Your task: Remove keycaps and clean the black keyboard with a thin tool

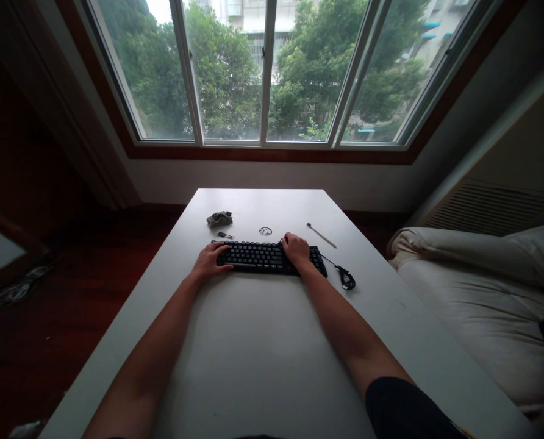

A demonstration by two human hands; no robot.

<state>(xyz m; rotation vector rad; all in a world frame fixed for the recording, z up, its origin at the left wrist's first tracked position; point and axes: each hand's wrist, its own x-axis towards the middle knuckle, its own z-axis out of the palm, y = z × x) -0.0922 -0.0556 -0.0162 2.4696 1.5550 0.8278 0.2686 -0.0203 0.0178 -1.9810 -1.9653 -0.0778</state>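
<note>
A black keyboard [258,256] lies flat across the white table. My left hand [209,262] grips its left end, the thumb along the near edge and the fingers at the far side. Over the right part of the keys is my right hand [296,249], its fingers curled together and pointing down. A small dark bit shows at those fingertips, too small to name. From the keyboard's right end runs a black cable, bundled into a coil [346,278] on the table.
Behind the keyboard lie a crumpled grey cloth [219,219], a small dark-and-light tool [225,235], a round flat item [265,231] and a thin stick with a dark tip [321,235]. The white table [263,353] stands before a window; a pale sofa [473,305] is at right.
</note>
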